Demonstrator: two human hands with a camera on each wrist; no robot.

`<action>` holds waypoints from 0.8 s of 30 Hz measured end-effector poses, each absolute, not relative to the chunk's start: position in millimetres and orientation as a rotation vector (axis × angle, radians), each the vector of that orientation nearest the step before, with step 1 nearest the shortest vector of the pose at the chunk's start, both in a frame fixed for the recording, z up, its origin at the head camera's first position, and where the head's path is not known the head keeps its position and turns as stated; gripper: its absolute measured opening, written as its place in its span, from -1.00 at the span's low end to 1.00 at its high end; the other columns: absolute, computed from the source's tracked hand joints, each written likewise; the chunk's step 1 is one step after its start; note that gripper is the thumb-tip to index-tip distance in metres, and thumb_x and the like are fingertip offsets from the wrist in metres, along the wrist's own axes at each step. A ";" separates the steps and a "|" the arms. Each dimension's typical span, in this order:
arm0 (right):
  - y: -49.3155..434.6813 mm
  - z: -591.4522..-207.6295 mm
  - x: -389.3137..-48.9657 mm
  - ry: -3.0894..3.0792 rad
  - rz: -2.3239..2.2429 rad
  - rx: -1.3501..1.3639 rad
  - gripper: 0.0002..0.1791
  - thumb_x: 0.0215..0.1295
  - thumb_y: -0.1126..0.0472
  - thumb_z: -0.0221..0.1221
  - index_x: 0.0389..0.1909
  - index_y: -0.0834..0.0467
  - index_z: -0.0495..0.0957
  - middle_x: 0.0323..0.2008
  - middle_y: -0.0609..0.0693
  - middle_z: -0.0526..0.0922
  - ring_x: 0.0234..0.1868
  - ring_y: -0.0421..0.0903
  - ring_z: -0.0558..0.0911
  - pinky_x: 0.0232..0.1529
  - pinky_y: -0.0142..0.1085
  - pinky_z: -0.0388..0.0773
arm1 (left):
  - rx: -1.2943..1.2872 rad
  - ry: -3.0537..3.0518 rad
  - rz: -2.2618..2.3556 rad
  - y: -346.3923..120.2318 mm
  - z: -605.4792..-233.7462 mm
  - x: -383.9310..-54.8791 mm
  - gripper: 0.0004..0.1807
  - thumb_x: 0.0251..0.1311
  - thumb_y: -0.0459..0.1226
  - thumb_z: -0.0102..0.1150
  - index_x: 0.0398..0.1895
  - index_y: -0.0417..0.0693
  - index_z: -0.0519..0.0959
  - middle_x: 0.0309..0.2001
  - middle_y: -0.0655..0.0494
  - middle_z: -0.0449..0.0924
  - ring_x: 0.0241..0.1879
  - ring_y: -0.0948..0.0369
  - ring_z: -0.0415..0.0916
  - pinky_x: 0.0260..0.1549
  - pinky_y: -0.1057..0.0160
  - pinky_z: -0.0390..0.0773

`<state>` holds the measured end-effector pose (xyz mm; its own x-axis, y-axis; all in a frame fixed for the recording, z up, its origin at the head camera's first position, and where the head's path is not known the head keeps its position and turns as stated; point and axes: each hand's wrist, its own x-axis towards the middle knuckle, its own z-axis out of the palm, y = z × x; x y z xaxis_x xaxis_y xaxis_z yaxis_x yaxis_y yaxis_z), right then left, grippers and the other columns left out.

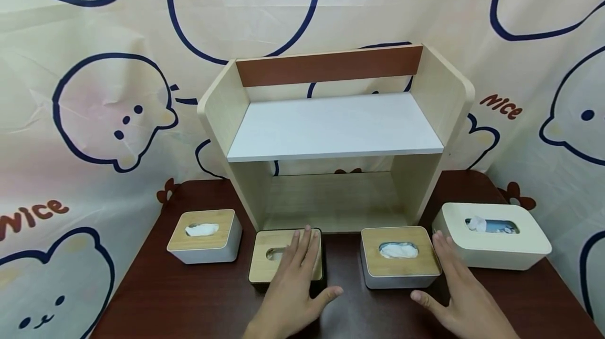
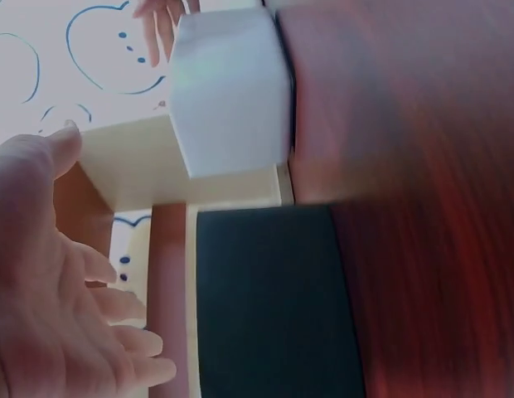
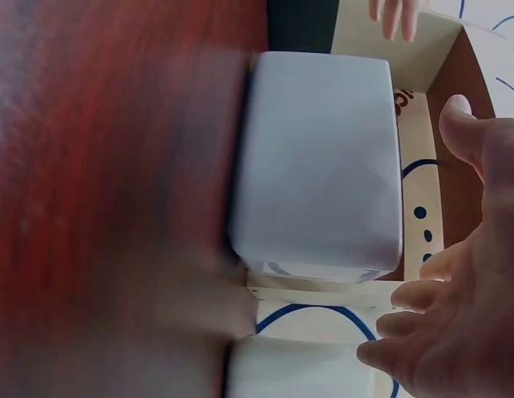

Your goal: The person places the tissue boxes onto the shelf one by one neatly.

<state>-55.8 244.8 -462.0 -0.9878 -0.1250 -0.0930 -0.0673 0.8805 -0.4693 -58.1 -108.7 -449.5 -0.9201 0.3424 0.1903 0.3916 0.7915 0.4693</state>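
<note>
My left hand [image 1: 296, 293] is held out with straight fingers, the thumb spread to the right. Below its fingers in the head view stands a black tissue box [image 1: 262, 271] with a light wooden lid; its dark side [image 2: 273, 307] shows in the left wrist view, the hand apart from it. My right hand [image 1: 465, 294] has its fingers extended and its thumb spread to the left. Its fingertips overlap the gap between a grey tissue box [image 1: 373, 250] with a wooden lid and a larger cream tissue box [image 1: 496, 252]. Neither hand holds anything.
Another pale tissue box [image 1: 208, 255] with a wooden lid stands at the left. Behind the boxes is a two-tier desktop shelf [image 1: 335, 126] with a white upper board and brown back rail. Everything stands on a dark brown table [image 1: 156, 297], before a cartoon-printed curtain [image 1: 94, 29].
</note>
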 end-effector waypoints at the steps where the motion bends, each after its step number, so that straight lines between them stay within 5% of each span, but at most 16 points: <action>1: 245.2 -463.2 -56.0 2.920 -0.736 -0.143 0.44 0.29 -0.50 0.31 0.77 -0.03 -0.48 0.74 0.37 -0.22 0.61 0.57 0.11 0.24 0.62 0.36 | -0.603 -2.881 -0.803 -105.9 -449.6 -58.2 0.15 0.39 0.39 0.13 0.80 0.03 -0.10 0.77 -0.12 -0.09 0.74 -0.20 -0.15 0.58 -0.37 0.19; 13: 244.9 -470.7 -60.8 2.836 -0.837 -0.052 0.44 0.33 -0.42 0.33 0.76 0.12 -0.46 0.65 0.56 -0.04 0.51 0.64 0.25 0.27 0.49 0.47 | -0.711 -2.910 -1.011 -74.0 -454.9 -60.4 0.12 0.44 0.38 0.08 0.81 0.11 -0.18 0.79 -0.02 -0.15 0.74 -0.12 -0.07 0.42 -0.24 0.51; 19: 244.8 -475.3 -61.5 2.875 -0.866 -0.042 0.41 0.33 -0.37 0.37 0.77 0.18 -0.37 0.67 0.50 0.00 0.51 0.60 0.30 0.27 0.48 0.48 | -0.749 -2.928 -1.158 -58.8 -462.5 -59.2 0.11 0.45 0.37 0.06 0.80 0.26 -0.30 0.79 0.01 -0.19 0.73 -0.09 0.00 0.45 -0.27 0.46; 24: 243.8 -480.5 -60.3 2.908 -0.898 -0.040 0.40 0.34 -0.32 0.39 0.75 0.25 -0.34 0.68 0.44 0.03 0.52 0.58 0.29 0.29 0.47 0.46 | -0.736 -2.941 -1.273 -48.6 -470.6 -60.0 0.10 0.48 0.34 0.04 0.80 0.14 -0.27 0.78 -0.01 -0.18 0.71 -0.08 0.05 0.53 -0.21 0.38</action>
<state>-60.3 243.8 -480.5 -0.9949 -0.0538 -0.0857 0.0039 0.8261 -0.5636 -60.0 -48.6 -470.6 -0.8895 0.4550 0.0417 0.3418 0.6020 0.7217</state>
